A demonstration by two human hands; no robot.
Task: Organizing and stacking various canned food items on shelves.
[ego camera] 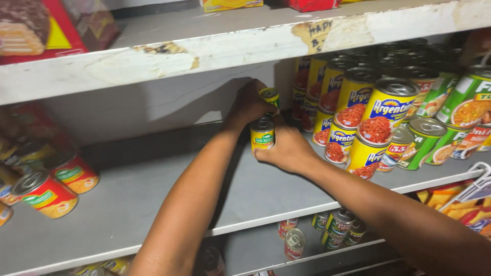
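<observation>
Both hands are at the back of the grey middle shelf (pixel 153 204), stacking small yellow cans. Left hand (pixel 249 105) has its fingers wrapped around the upper can (pixel 270 95); right hand (pixel 286 151) has its fingers curled around the lower can (pixel 262 134), thumb side facing the camera. The upper can sits just above the lower one; whether they touch is hidden by the fingers. Both cans are upright, long axis vertical, lids up, labels facing out toward the camera. Judged progress: rows of taller yellow cans (pixel 381 120) and green cans (pixel 434 138) are already lined up to the right, red cans (pixel 46 194) lie tilted at far left, and most of the shelf between is unfilled, so this small-can stack looks barely begun.
</observation>
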